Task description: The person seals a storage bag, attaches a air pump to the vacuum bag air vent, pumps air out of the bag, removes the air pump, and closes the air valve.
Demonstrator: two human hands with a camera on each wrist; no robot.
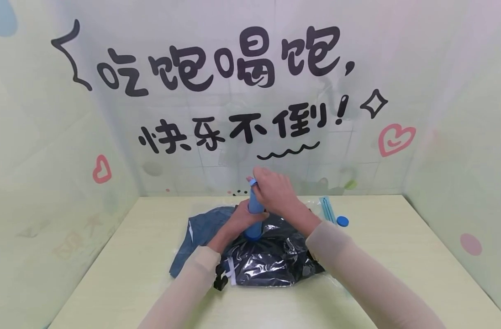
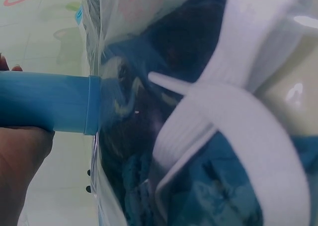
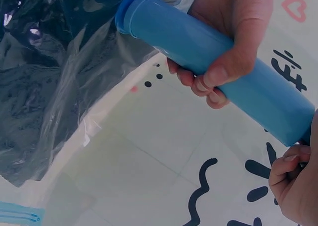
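Note:
A blue hand pump [image 1: 255,202] stands nearly upright, its base right at the top of a clear plastic storage bag [image 1: 271,274] holding dark, folded fabric. My left hand [image 1: 240,217] grips the pump's barrel; the right wrist view shows the fingers of that left hand [image 3: 238,47] curled around it. Up at the top end, my right hand [image 1: 276,188] holds the pump's handle, little of which shows between the fingers. Close to the left wrist camera, a white strap [image 2: 258,126] crosses over the dark fabric [image 2: 134,87], with the pump barrel [image 2: 44,102] at the left.
To the right of the bag, a round blue cap [image 1: 342,221] lies on the pale wooden table [image 1: 398,256]. Beside it runs the bag's light-blue edge strip [image 1: 327,209]. A small black piece [image 1: 220,279] sits at the front left. A printed cloth wall [image 1: 250,91] rises behind.

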